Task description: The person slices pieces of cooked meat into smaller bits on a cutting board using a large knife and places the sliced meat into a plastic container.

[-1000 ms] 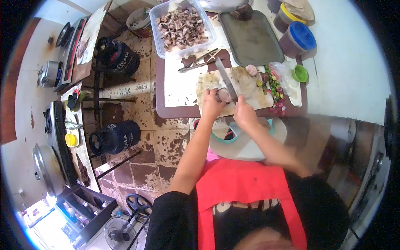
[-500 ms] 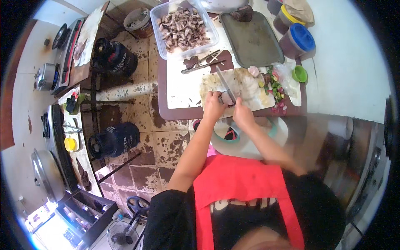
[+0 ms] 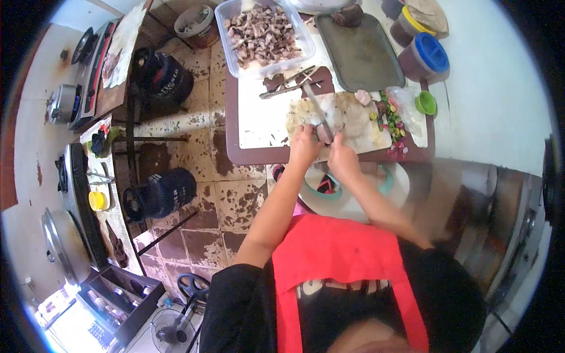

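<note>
My right hand (image 3: 344,157) is closed round the handle of a knife (image 3: 318,106), whose blade points away from me over the cutting board (image 3: 359,130). On the blade's left side, my left hand (image 3: 305,143) has its fingers curled on a small piece of meat (image 3: 321,134), pressed to the board. Part of that piece is hidden by the fingers and the blade. Past the board lie dark tongs (image 3: 287,85). A clear plastic tub (image 3: 310,52) of chopped meat pieces (image 3: 262,36) stands at the far left of the table.
A dark tray (image 3: 362,56) bears a dark lump of meat (image 3: 347,16). Chopped vegetables (image 3: 391,120), a plastic bag (image 3: 406,106) and a green cup (image 3: 425,103) sit right of the board. A blue-lidded container (image 3: 425,56) is by the wall. Gas cylinders (image 3: 162,194) stand on the floor leftward.
The knife blade has tilted a little over the meat, and both hands stay close together at the board. The whole view has shifted slightly.
</note>
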### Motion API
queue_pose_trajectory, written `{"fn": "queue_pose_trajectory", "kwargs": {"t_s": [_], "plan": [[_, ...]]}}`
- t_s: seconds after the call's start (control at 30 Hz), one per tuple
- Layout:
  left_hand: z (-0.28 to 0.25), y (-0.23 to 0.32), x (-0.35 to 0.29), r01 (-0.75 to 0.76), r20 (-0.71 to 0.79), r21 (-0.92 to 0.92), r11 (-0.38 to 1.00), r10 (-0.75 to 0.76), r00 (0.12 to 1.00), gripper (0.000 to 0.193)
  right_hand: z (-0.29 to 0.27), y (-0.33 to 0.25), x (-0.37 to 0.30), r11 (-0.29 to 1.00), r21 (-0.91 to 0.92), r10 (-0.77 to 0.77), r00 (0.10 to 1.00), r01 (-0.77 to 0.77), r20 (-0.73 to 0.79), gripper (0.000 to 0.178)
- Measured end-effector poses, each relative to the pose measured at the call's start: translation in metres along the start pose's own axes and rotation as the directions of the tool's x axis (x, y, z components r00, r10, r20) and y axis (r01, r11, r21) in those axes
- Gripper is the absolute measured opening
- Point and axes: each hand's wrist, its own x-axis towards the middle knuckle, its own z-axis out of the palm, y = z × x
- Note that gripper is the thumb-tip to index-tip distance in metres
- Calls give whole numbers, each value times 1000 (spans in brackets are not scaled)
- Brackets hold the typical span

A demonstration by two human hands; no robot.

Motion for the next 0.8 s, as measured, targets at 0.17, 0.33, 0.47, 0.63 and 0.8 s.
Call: {"fn": "queue_pose_trajectory", "kwargs": {"t_s": [0.17, 0.33, 0.47, 0.63, 0.8], "plan": [[-7, -8, 0, 104, -56, -91, 990, -109, 992, 49, 12, 9, 13, 996, -84, 23, 997, -16, 76, 33], [-10, -16, -1, 99, -73, -64, 993, -104, 992, 40, 10, -4, 6, 997, -67, 45, 997, -41, 59, 43], [-9, -8, -3, 99, -60, -84, 992, -104, 993, 22, 20, 2, 10, 994, -108, 25, 995, -15, 93, 45], [-2, -12, -5, 62, -88, -76, 995, -68, 994, 21, 16, -8, 11, 998, -64, 24, 999, -22, 37, 45], [-7, -9, -5, 112, 3, -68, 991, -112, 994, 19, 21, -3, 13, 994, -113, 16, 998, -8, 67, 44]]}}
